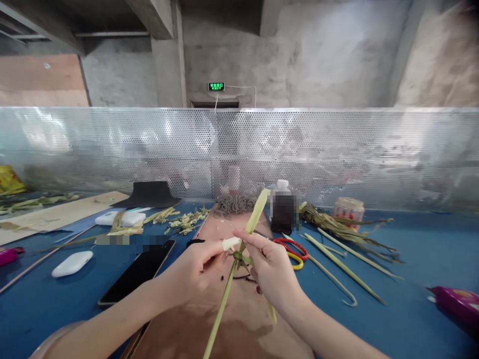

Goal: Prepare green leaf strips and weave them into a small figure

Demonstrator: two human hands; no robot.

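Note:
Long pale green leaf strips (258, 212) cross between my two hands above the brown board, meeting in a small darker green knot (238, 256). My left hand (200, 264) is closed with its fingertips pinched just left of the knot; a whitish band (231, 243) shows at its fingertips, and I cannot tell whether it is tape or leaf. On the other side, my right hand (273, 259) grips the strips beside the knot, its index finger lying along the upper strip. One strip hangs down toward me, and another shows below my right hand. The fingertips partly hide the knot.
A brown board (228, 324) lies on the blue table. Scissors (295, 257), a dark bottle (283, 209) and cut leaf strips (344, 269) are on the right. A phone (138, 271) and a white case (73, 263) lie left. Behind stands a perforated metal screen (318, 129).

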